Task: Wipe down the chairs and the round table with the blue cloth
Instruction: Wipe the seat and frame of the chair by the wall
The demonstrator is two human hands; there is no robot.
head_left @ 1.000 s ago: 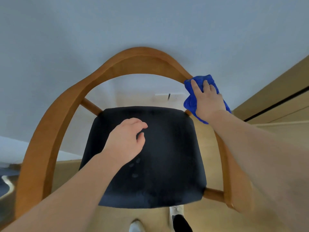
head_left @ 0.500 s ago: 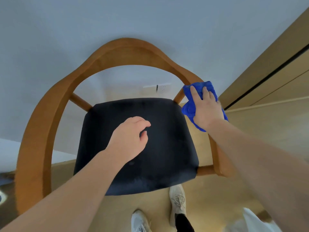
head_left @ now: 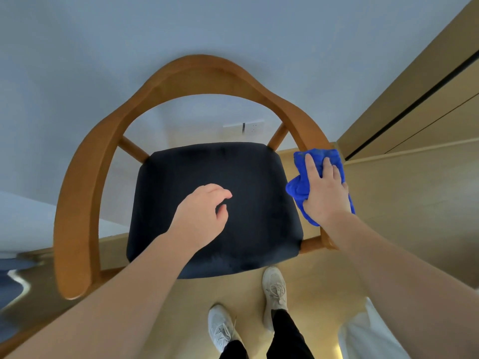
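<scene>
Starting at the left of the chair (head_left: 77, 203), its curved wooden rail sweeps up from the near end, over the back and down the right side, with the dark seat cushion (head_left: 212, 182) inside the loop. The left hand (head_left: 202, 216) hovers above the middle of the cushion, fingers loosely curled and holding nothing; whether it touches the fabric cannot be told. Right of the cushion, the right hand (head_left: 324, 193) lies flat with fingers spread, pressing the blue cloth (head_left: 298, 187) onto the chair's right armrest, the cloth bunched under the palm and spilling over both sides of the rail.

The likely slip: the cloth is only pinned, not gripped, so a fast stroke toward the near end of the armrest could let it slide off and drop to the floor (head_left: 324, 294). The narrow, curved rail also invites missed patches on its outer edge.

Behind the chair stands a pale wall with a socket plate (head_left: 245, 127); to its right runs a wooden panel (head_left: 414, 86), close enough to crowd the elbow. White shoes (head_left: 274, 288) stand just before the seat. No round table is in view.
</scene>
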